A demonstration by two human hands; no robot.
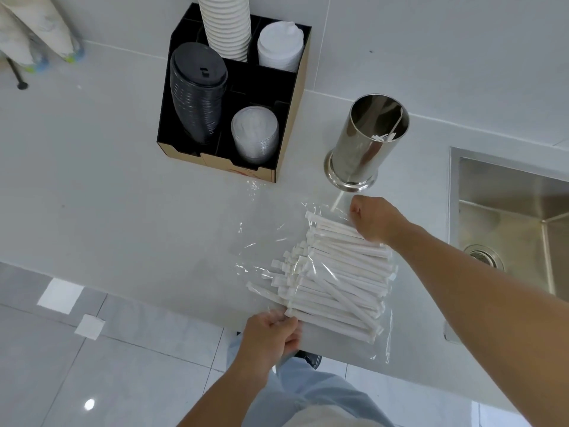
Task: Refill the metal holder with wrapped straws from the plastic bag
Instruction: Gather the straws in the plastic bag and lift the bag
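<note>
A clear plastic bag (pixel 271 241) full of white wrapped straws (pixel 335 282) lies flat on the white counter. My left hand (pixel 271 337) pinches the bag's near edge at the counter front. My right hand (pixel 374 218) is closed on the bag's far edge, just in front of the metal holder (pixel 366 143). The holder is a shiny upright cylinder on a round foot, with one or two straws leaning inside it. One loose straw (pixel 337 202) sticks out between the holder's foot and my right hand.
A black organiser box (pixel 289 112) with stacked paper cups and black, white and clear lids stands left of the holder. A steel sink (pixel 508 217) is sunk into the counter at the right. The counter's front edge runs just behind my left hand.
</note>
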